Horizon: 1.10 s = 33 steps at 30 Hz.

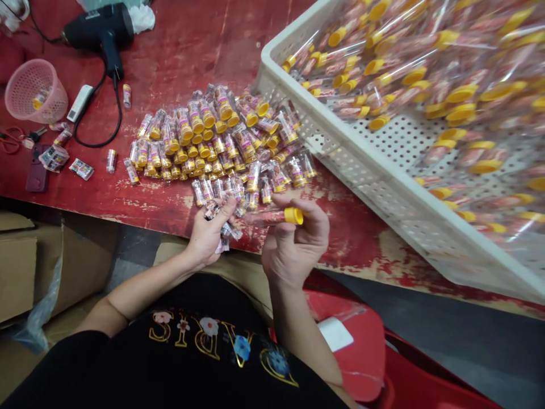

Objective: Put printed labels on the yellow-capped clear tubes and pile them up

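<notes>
My left hand (pixel 208 232) is closed around a bunch of small printed plastic wrappers (pixel 225 233) at the table's front edge. Between the thumb and fingers of my right hand (pixel 296 244) is a clear tube with a yellow cap (pixel 293 216); its far end is blurred and points toward my left hand. Just beyond both hands lies a heap of small wrapped tubes with yellow ends (pixel 204 136), stacked in rows. A few of these tubes lie loose at the heap's left side.
At right, a white perforated crate (pixel 340 165) holds many yellow-capped tubes. On the left are a heat gun (pixel 100 28) with its cord, a pink basket (pixel 36 85), red-handled scissors (pixel 12 139) and a purple phone-like object (pixel 37 170). Cardboard boxes (pixel 85 261) stand below the table.
</notes>
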Available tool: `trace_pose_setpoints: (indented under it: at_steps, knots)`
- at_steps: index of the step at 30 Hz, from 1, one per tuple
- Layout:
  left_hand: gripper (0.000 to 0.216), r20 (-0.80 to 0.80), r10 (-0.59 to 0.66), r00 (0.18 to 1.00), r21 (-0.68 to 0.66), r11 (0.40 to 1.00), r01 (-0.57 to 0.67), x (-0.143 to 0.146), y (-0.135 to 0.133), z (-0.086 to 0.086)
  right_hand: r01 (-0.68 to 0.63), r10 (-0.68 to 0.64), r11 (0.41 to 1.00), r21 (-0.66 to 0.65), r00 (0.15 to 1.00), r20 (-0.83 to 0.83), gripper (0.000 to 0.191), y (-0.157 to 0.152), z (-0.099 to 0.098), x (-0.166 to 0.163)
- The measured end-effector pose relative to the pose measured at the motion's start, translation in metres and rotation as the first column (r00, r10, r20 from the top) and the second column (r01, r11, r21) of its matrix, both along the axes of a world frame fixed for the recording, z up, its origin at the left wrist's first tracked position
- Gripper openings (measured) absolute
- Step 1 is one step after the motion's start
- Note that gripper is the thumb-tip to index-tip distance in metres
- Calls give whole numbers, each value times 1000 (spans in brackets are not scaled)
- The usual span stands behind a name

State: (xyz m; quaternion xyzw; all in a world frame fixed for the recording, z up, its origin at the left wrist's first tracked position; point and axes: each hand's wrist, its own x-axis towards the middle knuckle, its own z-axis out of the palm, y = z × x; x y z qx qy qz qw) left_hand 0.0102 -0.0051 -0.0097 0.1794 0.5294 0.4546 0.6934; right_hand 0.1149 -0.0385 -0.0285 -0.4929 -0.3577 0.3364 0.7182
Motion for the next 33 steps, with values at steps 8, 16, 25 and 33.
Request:
trace_pose_setpoints:
  at_steps: [8,16,25,33]
  knots:
    - [54,30,40,999,6,999,-40,-3,-1,2,78,-78,993,88,997,-5,27,-8,2,4]
    - [50,22,-49,999,22,999,49,-10,0,4,59,-69,981,187,996,49,32,-8,-1,6]
    - [47,-102,-64,993,157,984,79,-16,-2,-8,69,-64,981,182,997,-31,30,-17,1,16]
    - [42,-137,-189,972,210,954,215,-26,-3,-10,-15,-34,979,205,972,234,45,-17,2,18]
